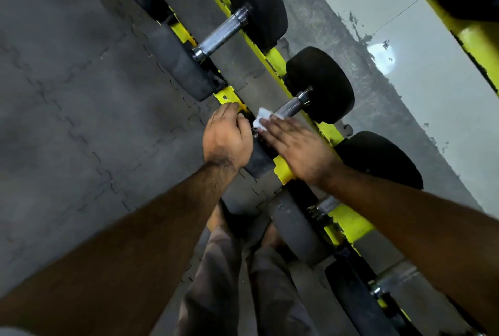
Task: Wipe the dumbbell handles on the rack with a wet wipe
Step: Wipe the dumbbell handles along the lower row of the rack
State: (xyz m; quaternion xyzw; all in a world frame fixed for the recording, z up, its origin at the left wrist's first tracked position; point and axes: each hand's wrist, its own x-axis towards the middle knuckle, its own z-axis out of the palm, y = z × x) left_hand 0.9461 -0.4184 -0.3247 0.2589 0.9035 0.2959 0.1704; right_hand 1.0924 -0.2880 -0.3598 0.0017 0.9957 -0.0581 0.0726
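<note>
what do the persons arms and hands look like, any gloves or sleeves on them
No gloves and no sleeves in view: both forearms are bare up to the frame edge, with visible hair on them. The left hand and right hand carry dark, dusty smudges across their backs and knuckles. No watch, ring or wristband shows. Below the arms, grey-brown trousers are visible.

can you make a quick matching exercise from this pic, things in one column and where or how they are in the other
Things:
1. wipe
2. left hand
3. right hand
4. rack

States:
a. yellow, chipped paint
b. fingers straight, pressing the wipe
c. white, on a dumbbell handle
d. curled over the near dumbbell head

Pairs: 1-c, 2-d, 3-b, 4-a
</note>
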